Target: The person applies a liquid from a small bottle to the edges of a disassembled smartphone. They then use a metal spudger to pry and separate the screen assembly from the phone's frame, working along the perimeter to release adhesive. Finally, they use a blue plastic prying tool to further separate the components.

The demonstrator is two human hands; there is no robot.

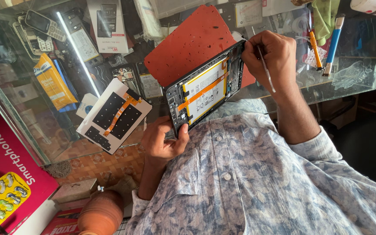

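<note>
An opened tablet (205, 89) lies tilted over a glass counter, its white battery and an orange flex cable showing. My left hand (162, 141) grips its near lower corner, thumb on the frame. At the tablet's far upper edge, my right hand (268, 56) is closed on a thin metal tool (266, 69) whose tip meets the frame. A red mat (192, 41) lies under and behind the tablet.
A white panel (114, 115) with black patches and an orange flex lies left of the tablet. An orange-handled tool (314, 48) and a blue brush (334, 43) rest at the right. Old phones (40, 26) and a yellow packet (55, 82) lie under the glass. A clay pot (103, 213) stands below.
</note>
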